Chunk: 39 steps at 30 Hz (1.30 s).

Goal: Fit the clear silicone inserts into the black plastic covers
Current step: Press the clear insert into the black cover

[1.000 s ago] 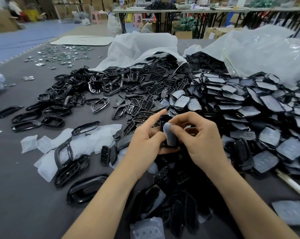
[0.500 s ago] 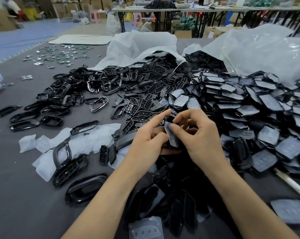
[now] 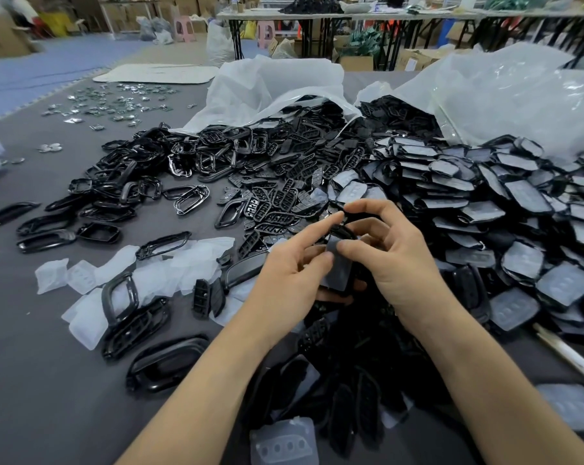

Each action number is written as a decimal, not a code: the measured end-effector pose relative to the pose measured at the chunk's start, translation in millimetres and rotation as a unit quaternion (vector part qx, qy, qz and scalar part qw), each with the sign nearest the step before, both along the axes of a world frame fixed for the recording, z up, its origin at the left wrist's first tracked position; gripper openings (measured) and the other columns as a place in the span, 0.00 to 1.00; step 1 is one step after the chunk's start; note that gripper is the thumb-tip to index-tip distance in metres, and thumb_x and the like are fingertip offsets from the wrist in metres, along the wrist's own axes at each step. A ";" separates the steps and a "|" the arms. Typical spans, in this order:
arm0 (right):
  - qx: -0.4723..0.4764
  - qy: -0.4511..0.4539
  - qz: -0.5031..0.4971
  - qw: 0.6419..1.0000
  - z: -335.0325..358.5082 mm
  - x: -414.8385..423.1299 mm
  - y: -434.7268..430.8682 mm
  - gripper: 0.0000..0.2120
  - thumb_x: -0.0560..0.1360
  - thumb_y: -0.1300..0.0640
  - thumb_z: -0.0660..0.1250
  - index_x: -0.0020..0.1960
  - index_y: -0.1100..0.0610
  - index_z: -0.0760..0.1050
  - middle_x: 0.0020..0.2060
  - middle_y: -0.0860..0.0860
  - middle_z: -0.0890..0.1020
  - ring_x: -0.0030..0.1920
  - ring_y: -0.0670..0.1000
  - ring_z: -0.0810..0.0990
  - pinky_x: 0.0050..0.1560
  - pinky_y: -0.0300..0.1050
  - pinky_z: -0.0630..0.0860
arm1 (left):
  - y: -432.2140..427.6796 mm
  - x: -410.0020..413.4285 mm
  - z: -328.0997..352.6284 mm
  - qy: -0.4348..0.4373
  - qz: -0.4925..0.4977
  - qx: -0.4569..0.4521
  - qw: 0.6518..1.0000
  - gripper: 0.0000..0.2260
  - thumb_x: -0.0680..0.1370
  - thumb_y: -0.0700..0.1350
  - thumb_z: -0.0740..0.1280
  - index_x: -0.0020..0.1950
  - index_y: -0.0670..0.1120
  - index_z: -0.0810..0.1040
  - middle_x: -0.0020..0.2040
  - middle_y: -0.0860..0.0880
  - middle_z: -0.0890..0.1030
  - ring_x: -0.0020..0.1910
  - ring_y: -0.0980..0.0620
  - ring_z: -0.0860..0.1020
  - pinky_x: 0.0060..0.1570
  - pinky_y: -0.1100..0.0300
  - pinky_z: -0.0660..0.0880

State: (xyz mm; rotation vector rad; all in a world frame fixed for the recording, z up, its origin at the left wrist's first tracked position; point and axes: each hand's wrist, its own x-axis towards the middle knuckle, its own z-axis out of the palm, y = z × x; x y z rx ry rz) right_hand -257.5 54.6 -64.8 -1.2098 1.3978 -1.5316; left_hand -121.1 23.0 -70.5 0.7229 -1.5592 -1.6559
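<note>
Item: insert (image 3: 339, 271), now lower in cover (image 3: 346, 231), seemingly part-seated; left hand (image 3: 290, 280) grips cover, right hand (image 3: 396, 263) pinches insert.

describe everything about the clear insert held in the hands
The translucent grey-white silicone insert is a thin, soft-looking sheet with rounded corners, matte and cloudy. It lies against a black plastic cover, whose glossy curved rim shows above it, held tilted over the dark pile of parts. The left hand grips the cover from below, thumb at the insert's left edge; the right hand pinches its top, thumb tip on it. Whether it is fully seated cannot be told.
</note>
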 end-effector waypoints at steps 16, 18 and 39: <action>-0.047 0.027 0.013 0.998 -0.4 -6.3 -1.2 0.12 0.71 0.66 0.72 0.50 0.52 0.79 0.38 0.46 0.83 0.34 0.44 0.75 0.40 0.35 0.73 | -5.7 -0.1 -6.9 -0.009 0.041 -0.059 0.997 0.19 0.79 0.34 0.63 0.63 0.56 0.75 0.46 0.50 0.85 0.46 0.51 0.83 0.42 0.52 0.82; -0.053 0.036 -0.006 0.998 -0.7 -5.0 -1.8 0.11 0.72 0.67 0.71 0.48 0.51 0.79 0.37 0.43 0.82 0.31 0.39 0.75 0.38 0.30 0.72 | -6.7 -0.4 -7.2 -0.016 0.068 -0.066 0.995 0.17 0.79 0.35 0.64 0.60 0.56 0.77 0.45 0.48 0.85 0.44 0.51 0.83 0.42 0.54 0.81; -0.058 0.042 -0.013 0.997 -3.2 -1.3 -0.7 0.13 0.76 0.71 0.63 0.46 0.53 0.78 0.37 0.46 0.79 0.36 0.42 0.74 0.40 0.30 0.72 | -4.5 -3.5 -7.8 0.008 0.123 -0.042 0.992 0.04 0.76 0.40 0.68 0.46 0.46 0.82 0.37 0.43 0.84 0.34 0.49 0.83 0.33 0.62 0.79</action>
